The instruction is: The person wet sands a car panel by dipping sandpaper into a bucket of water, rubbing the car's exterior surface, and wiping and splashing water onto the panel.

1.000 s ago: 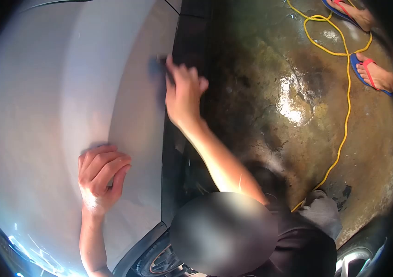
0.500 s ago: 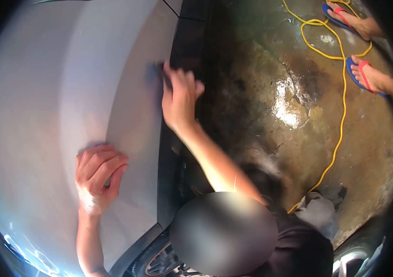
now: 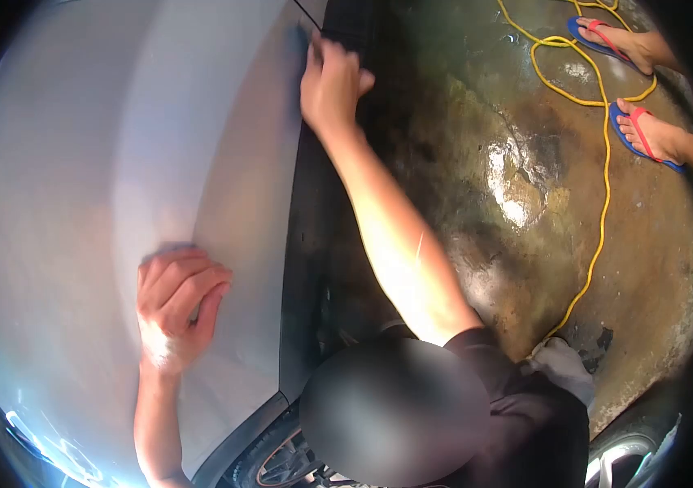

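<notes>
A large silvery-grey car panel fills the left side of the head view. My left hand rests on it with curled fingers pressed together and the thumb bent in; whatever may be under them is hidden. Higher up, my right hand is stretched out along the panel's right edge. Its fingers close on a small dark blue object, blurred and partly covered, which is against the panel beside a dark seam.
A yellow cord loops across the wet floor. Another person's feet in blue sandals stand at the upper right. A car wheel is at the bottom, another at the lower right. A blurred oval covers the bottom centre.
My right hand has moved up along the panel's edge with the dark blue object, and the arm is straighter. My left hand has hardly shifted.
</notes>
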`<state>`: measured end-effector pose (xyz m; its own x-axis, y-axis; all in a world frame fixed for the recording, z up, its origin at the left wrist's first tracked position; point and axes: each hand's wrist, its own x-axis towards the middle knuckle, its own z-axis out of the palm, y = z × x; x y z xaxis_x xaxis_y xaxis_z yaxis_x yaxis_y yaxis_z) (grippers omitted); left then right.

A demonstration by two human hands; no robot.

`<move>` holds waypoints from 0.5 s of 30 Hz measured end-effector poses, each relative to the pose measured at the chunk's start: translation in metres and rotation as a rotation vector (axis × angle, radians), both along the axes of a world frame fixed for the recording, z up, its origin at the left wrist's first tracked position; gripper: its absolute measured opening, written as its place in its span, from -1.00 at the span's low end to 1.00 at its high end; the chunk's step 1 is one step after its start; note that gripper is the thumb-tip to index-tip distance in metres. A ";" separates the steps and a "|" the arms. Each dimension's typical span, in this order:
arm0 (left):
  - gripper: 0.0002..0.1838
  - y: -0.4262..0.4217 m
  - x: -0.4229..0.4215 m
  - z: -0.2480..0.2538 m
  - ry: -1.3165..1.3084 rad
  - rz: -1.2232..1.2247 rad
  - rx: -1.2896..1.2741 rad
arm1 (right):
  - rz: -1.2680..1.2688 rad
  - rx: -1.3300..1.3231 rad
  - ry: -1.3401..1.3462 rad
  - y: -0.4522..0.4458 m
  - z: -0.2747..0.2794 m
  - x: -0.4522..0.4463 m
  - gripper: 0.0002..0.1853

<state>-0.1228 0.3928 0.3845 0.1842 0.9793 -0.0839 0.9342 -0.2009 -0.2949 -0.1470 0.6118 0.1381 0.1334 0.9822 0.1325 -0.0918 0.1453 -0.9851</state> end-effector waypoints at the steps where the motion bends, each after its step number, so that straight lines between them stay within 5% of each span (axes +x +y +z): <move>1: -0.73 -0.001 0.001 0.001 -0.003 0.005 -0.004 | 0.072 -0.039 0.007 0.015 0.000 0.004 -0.52; 5: -0.73 0.002 0.001 0.001 -0.005 0.008 0.012 | 0.094 0.017 -0.053 -0.088 0.002 0.009 -0.30; 6: -0.74 0.002 0.001 0.000 -0.008 0.002 0.010 | 0.077 0.006 -0.067 -0.121 0.006 0.017 -0.51; 7: -0.74 0.001 0.002 0.000 -0.011 0.002 0.002 | 0.249 -0.063 -0.033 -0.140 0.009 0.026 -0.51; 9: -0.74 0.001 0.002 0.000 -0.007 -0.004 0.008 | 0.066 0.034 0.025 -0.110 0.006 0.014 -0.35; 11: -0.74 -0.001 0.001 -0.001 0.000 0.004 0.006 | -0.052 0.018 -0.023 -0.025 -0.001 -0.004 -0.46; 13: -0.74 -0.002 0.000 0.000 -0.007 0.008 0.009 | 0.094 -0.070 0.017 0.022 0.000 0.003 -0.51; 15: -0.74 -0.002 0.001 -0.001 -0.013 0.019 0.017 | 0.005 -0.012 -0.034 -0.014 0.002 0.000 -0.50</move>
<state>-0.1222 0.3906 0.3830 0.1662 0.9839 -0.0652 0.9415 -0.1780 -0.2861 -0.1474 0.5978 0.1399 0.1239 0.9844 0.1246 -0.0591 0.1326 -0.9894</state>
